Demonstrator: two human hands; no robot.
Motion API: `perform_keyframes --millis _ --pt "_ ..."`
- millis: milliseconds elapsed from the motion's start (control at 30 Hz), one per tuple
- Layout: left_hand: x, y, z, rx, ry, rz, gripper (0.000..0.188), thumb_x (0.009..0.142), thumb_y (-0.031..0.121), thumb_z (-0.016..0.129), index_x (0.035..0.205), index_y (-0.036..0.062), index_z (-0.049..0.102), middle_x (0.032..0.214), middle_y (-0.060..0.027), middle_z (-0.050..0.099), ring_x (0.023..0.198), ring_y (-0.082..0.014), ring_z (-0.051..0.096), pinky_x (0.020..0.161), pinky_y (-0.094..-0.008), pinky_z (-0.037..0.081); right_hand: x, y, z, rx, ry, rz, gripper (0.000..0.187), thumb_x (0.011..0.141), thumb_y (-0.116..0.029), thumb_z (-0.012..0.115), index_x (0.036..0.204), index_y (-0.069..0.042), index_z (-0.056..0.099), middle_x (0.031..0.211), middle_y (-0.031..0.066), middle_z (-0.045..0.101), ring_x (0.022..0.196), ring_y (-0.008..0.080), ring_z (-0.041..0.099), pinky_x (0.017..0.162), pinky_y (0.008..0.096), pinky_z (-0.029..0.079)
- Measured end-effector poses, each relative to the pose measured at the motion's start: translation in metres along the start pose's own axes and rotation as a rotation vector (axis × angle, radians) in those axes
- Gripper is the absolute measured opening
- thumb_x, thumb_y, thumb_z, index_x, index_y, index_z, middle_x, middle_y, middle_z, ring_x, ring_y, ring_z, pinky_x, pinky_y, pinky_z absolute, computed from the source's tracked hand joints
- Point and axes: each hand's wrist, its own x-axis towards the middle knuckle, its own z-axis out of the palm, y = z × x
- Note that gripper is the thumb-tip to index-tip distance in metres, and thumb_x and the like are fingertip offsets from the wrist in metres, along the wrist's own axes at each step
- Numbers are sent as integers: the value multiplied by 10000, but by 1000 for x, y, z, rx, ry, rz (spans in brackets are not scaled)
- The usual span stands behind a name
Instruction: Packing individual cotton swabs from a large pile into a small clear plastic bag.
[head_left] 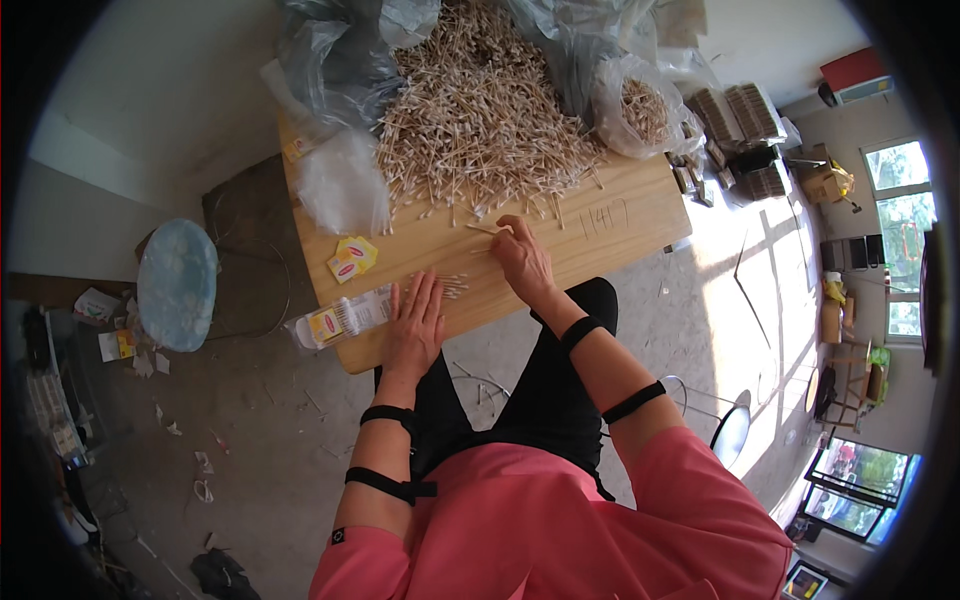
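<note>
A large heap of cotton swabs (470, 110) with wooden sticks covers the far half of a wooden table (600, 240). My left hand (413, 328) lies flat near the table's front edge, fingers stretched over a small row of swabs (452, 285) and the end of a clear plastic bag (368, 308). Inside that bag are more swabs and a yellow-and-white card. My right hand (524, 262) is bent in a pinch just below the heap, with a single cotton swab (482, 229) at its fingertips.
Yellow-and-white cards (352, 258) lie left on the table, below a stack of clear bags (343, 185). A swab-filled plastic bag (640, 105) stands at the far right. A round blue stool (177, 285) is at the left; packed bundles (750, 115) sit beyond the table.
</note>
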Motion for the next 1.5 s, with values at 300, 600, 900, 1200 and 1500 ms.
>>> perform_keyframes --millis 300,600,900,1200,1500 --pt "-2 -4 2 36 -24 7 584 936 222 551 1469 37 398 1591 -81 303 1482 -251 259 1225 -516 167 6 -45 34 296 -63 169 143 810 -129 679 937 -66 655 879 113 658 849 331 649 724 422 513" --pt "1 -1 2 10 17 30 586 920 185 543 1463 32 386 1583 -98 306 1467 -272 284 1209 -560 188 69 -41 31 -100 141 245 151 852 -178 648 899 -35 635 1010 144 600 870 361 631 723 464 519" --pt "-3 -2 4 14 -27 12 611 911 194 547 1474 29 372 1588 -102 296 1470 -284 276 1203 -554 204 18 -49 31 55 -134 175 130 825 -178 653 816 -49 660 912 120 626 880 342 644 722 453 527" --pt "-1 -3 6 75 11 23 615 922 239 566 1473 36 383 1592 -83 295 1483 -266 252 1225 -508 187 12 -40 27 120 -92 110 118 830 -171 659 843 -54 668 916 117 631 839 354 646 730 442 526" --pt "0 -4 2 52 -14 16 615 921 226 562 1477 34 381 1592 -85 297 1482 -268 255 1221 -509 191 21 -48 40 203 -64 123 102 845 -166 644 829 -66 660 913 111 628 820 357 644 699 452 521"
